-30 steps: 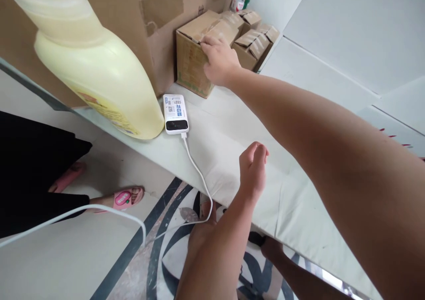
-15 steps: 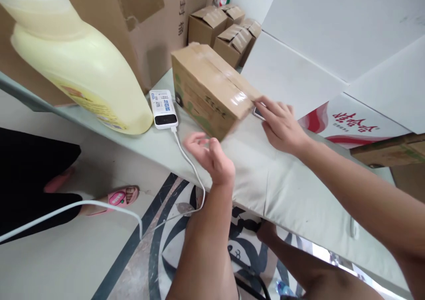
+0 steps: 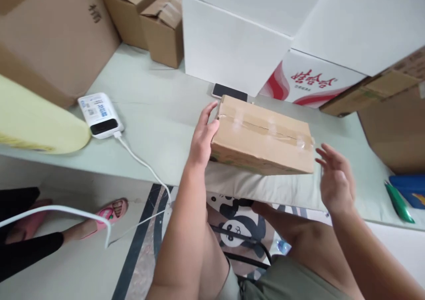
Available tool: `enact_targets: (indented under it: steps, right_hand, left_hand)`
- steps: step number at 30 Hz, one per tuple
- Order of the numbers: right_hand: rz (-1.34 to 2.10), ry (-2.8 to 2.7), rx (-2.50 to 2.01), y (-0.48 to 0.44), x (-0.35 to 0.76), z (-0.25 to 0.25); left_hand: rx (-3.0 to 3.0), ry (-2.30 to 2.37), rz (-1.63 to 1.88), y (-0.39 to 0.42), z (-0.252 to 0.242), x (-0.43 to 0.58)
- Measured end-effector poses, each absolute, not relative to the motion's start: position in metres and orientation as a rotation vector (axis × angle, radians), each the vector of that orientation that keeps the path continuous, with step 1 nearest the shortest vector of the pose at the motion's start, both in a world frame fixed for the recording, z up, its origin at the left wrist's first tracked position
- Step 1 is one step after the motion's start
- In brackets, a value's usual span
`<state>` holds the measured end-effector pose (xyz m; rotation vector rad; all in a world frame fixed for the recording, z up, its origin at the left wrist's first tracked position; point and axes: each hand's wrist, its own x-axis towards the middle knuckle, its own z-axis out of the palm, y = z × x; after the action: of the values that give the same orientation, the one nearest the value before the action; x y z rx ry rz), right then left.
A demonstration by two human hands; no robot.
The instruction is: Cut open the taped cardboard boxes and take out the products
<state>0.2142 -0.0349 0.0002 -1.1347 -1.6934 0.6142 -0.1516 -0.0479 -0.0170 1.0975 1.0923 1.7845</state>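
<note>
A taped brown cardboard box (image 3: 262, 136) lies near the front edge of the cloth-covered table, its taped seam facing up. My left hand (image 3: 202, 138) is against the box's left end, fingers stretched and thumb apart, not wrapped round it. Off the opposite end is my right hand (image 3: 335, 180), open with fingers spread and a small gap to the cardboard. Just behind the box rests a dark-screened phone (image 3: 229, 92), partly hidden by a white carton.
A white power bank (image 3: 101, 114) with a plugged-in cable (image 3: 142, 160) lies left, beside a yellow bottle (image 3: 40, 118). Small cartons (image 3: 164, 34) and white cartons (image 3: 232, 43) line the back. A green item (image 3: 398, 202) lies far right. Another person's sandalled foot (image 3: 111, 213) shows on the floor.
The box has come down and toward me, from tilted to lying lengthwise across the table edge. My left hand has come to its left end; my right hand has moved off its right end. The view has swung right.
</note>
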Motion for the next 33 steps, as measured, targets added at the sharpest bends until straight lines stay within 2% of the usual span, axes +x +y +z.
enact_targets:
  steps: [3,9,21,28,30,33]
  right_hand:
    - [0.801,-1.438,-1.025,-0.032,0.202,-0.006]
    - [0.611,-1.219,-0.951,-0.020,0.201,-0.010]
    - [0.484,-1.456,-0.908,-0.017,0.235,-0.026]
    - [0.584,-1.570,-0.898,-0.023,0.250,-0.029]
    - [0.679,-1.519,-0.947,-0.022,0.264,-0.034]
    - [0.632,-1.481,-1.334,-0.012,0.293,-0.043]
  left_hand:
    - [1.287,0.980,1.599,-0.040,-0.019,-0.128]
    - [1.349,0.911,1.553,-0.025,-0.018,-0.083]
    - [1.127,0.906,1.589,-0.009,0.001,-0.061]
    - [1.139,0.993,1.649,-0.007,0.000,-0.060]
    - [1.153,0.971,1.636,-0.008,-0.001,-0.060]
    - [1.168,0.922,1.620,-0.008,-0.002,-0.060]
